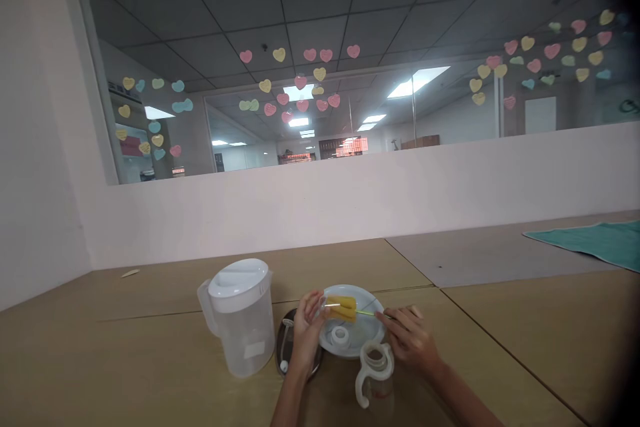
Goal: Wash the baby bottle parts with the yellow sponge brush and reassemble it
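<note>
Brush [349, 303] with a yellow sponge head is over the plate [361, 331], its thin handle pinched by the right hand [413, 340] while the left hand [306, 325] grips what looks like a clear piece [321, 307] at the sponge's end. An open bottle [377, 373] stands on the table [165, 373] and a white ring [340, 343] lies loose on the plate; brushing seems under way, how much remains unclear.

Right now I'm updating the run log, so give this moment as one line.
left hand: at yellow brush head; right hand: on handle; plate: below head, holding white ring; bottle: open; jug: lidded
</note>
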The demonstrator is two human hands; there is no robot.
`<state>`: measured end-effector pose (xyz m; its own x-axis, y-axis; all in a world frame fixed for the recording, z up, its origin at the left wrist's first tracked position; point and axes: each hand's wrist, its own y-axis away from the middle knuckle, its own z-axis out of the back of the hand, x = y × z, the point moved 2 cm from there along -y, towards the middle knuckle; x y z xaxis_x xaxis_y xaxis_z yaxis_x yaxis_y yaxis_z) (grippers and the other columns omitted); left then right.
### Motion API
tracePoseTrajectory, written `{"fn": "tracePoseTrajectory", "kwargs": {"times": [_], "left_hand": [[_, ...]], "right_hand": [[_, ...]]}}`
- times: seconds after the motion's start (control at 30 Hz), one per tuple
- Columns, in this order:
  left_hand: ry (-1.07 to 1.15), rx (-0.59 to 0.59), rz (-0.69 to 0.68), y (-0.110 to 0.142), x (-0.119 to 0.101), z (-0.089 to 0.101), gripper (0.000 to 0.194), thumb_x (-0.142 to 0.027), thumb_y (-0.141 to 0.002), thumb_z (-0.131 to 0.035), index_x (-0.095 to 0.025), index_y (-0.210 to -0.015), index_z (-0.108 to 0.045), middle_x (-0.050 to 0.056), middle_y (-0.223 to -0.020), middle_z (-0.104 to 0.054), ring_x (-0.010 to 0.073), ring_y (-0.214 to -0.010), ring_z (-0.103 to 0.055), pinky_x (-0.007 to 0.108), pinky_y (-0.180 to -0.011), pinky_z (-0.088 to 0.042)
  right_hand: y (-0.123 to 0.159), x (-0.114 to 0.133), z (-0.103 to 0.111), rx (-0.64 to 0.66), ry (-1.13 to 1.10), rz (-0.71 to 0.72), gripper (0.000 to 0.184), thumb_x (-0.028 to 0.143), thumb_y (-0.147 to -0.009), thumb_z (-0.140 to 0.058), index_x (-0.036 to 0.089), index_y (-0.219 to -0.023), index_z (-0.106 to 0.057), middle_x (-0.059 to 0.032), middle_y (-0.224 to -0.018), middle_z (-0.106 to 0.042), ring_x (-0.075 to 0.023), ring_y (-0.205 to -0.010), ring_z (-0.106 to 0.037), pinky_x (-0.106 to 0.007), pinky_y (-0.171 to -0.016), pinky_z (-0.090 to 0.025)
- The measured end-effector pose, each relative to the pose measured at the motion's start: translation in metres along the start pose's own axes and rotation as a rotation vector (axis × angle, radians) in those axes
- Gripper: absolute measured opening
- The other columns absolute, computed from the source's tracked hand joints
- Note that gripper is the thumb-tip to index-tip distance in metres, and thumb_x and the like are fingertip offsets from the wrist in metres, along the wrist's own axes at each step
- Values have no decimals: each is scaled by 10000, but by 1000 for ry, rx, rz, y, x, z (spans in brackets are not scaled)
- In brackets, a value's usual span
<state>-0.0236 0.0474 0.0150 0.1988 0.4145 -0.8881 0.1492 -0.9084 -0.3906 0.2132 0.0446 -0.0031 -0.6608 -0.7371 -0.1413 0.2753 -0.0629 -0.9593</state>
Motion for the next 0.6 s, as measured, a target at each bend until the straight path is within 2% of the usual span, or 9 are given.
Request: {"fn": "tracePoseTrajectory", "kwargs": {"times": [0.1, 0.2, 0.27, 0.33, 0.4, 0.5, 0.6], "left_hand": [[-2, 2, 25, 5, 3, -5, 470, -436, -670, -698, -162, -1035, -585, 113, -1147, -611, 206, -1072, -571, 260, -851, -487], [-87, -34, 42, 12, 7, -11, 486, -555, -696, -621, -140, -948, -629, 80, -932, -667, 163, -771, -631, 207, -564, -494], [-167, -72, 78, 15, 8, -10, 512, -611, -716, -560, -130, -878, -629, 15, -639, -619, 114, -489, -539, 186, -379, -367], [-251, -148, 94, 16, 7, -4, 524, -634, -743, -501, -131, -831, -618, -39, -476, -503, 91, -368, -421, 189, -340, -290], [-338, -284, 45, 15, 2, 7, 510, -622, -767, -468, -141, -857, -611, -26, -534, -534, 105, -419, -462, 208, -400, -358], [-553, -469, -113, 13, -7, 27, 466, -561, -763, -501, -165, -994, -590, 54, -873, -627, 183, -752, -599, 289, -677, -487], [-848, -498, -231, 15, -10, 37, 425, -424, -760, -545, -177, -1105, -539, 99, -1087, -559, 247, -1047, -533, 370, -905, -435]], "right_hand": [[0, 6, 1, -14, 27, 79, 455, 45, -777, -463, 235, -1169, -594, -58, -875, -657, -137, -757, -571, -289, -671, -373], [1, 11, 3, -30, 57, 140, 437, 50, -790, -453, 240, -1156, -599, -54, -893, -672, -144, -808, -587, -293, -703, -383], [1, 14, 4, -33, 78, 169, 395, 58, -804, -452, 235, -1114, -620, -53, -917, -680, -155, -856, -588, -302, -737, -384], [0, 16, 4, -33, 90, 180, 351, 67, -816, -462, 220, -1079, -636, -59, -945, -681, -171, -893, -580, -313, -758, -378], [-1, 17, 5, -34, 91, 169, 329, 72, -823, -472, 210, -1070, -641, -67, -964, -677, -180, -899, -572, -320, -756, -372], [0, 13, 4, -25, 80, 98, 339, 68, -829, -469, 208, -1089, -635, -77, -977, -665, -179, -883, -565, -322, -748, -366], [4, 4, 2, -13, 74, -1, 397, 26, -822, -419, 217, -1099, -631, -74, -972, -653, -170, -876, -561, -318, -747, -364]]}}
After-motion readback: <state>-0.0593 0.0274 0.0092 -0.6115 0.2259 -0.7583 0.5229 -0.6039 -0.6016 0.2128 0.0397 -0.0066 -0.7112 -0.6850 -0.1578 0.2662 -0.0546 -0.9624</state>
